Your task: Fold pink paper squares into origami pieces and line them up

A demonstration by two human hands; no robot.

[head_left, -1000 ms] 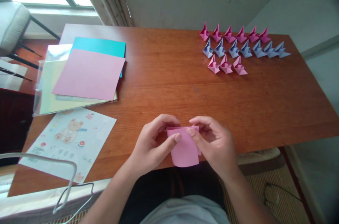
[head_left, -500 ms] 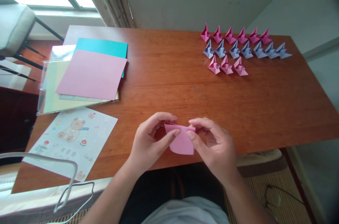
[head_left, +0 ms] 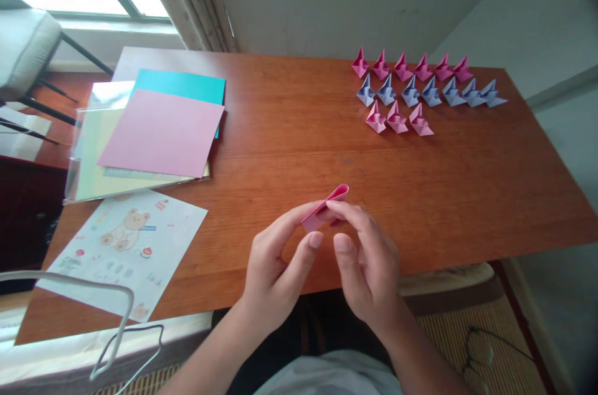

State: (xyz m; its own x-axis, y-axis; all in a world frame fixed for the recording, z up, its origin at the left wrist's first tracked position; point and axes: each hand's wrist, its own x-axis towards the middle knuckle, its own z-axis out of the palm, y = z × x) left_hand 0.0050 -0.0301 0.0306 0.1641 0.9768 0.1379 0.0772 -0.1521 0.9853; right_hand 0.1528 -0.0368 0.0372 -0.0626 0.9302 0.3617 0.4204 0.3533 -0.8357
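A small folded piece of pink paper (head_left: 337,194) is held up above the table's front edge, its looped end pointing to the far right. My left hand (head_left: 275,263) grips its lower left end with curled fingers, the thumb just below it. From the other side, my right hand (head_left: 370,261) has its index finger laid across the paper, the thumb apart from it and lower down. The undersides of the paper and some fingertips are hidden. Finished folded shapes stand in rows at the back right: dark pink (head_left: 403,68), blue-grey (head_left: 411,93) and lighter pink (head_left: 397,119).
At the left of the wooden table (head_left: 280,133) lie a pink sheet (head_left: 161,133), a turquoise sheet (head_left: 187,83) and a clear packet (head_left: 88,164) of paper. A bear-print sheet (head_left: 126,258) lies nearer. A white bent rod (head_left: 70,280) crosses the lower left corner.
The pink paper has turned from facing me to a tilted, nearly edge-on position, with one end swung up and away. Both thumbs have come off its front face, and the hands are closer together.
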